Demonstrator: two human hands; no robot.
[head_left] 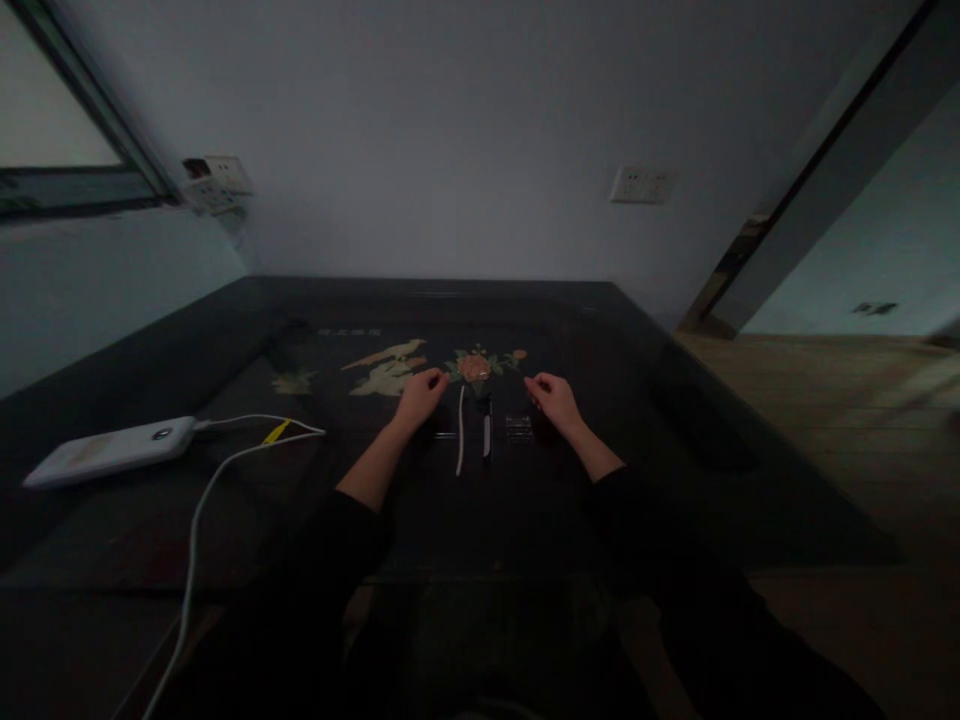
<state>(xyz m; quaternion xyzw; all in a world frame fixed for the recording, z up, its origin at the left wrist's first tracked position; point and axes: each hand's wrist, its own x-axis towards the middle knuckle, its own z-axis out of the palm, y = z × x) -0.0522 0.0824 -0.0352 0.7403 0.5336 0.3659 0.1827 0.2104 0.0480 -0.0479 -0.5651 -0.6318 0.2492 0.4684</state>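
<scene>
On the dark tabletop, my left hand [421, 392] rests with its fingers curled in, and nothing shows in it. My right hand [553, 395] lies to the right, loosely closed too, with no object visible at its fingertips. Between them are small things in a row. A thin white cord or strip [460, 440] lies lengthwise, nearest my left hand. Beside it is a slim dark object with a pale grey strip [487, 436], its kind unclear in the dim light. A small clear piece with shiny lines [518, 430] lies closest to my right hand. Neither hand touches these.
A white power bank [112, 450] lies at the left, with a white cable [196, 520] with a yellow tag running off the near edge. The dark table [600, 320] bears a printed flower [474, 368] and birds. Behind stands a wall with sockets [643, 185].
</scene>
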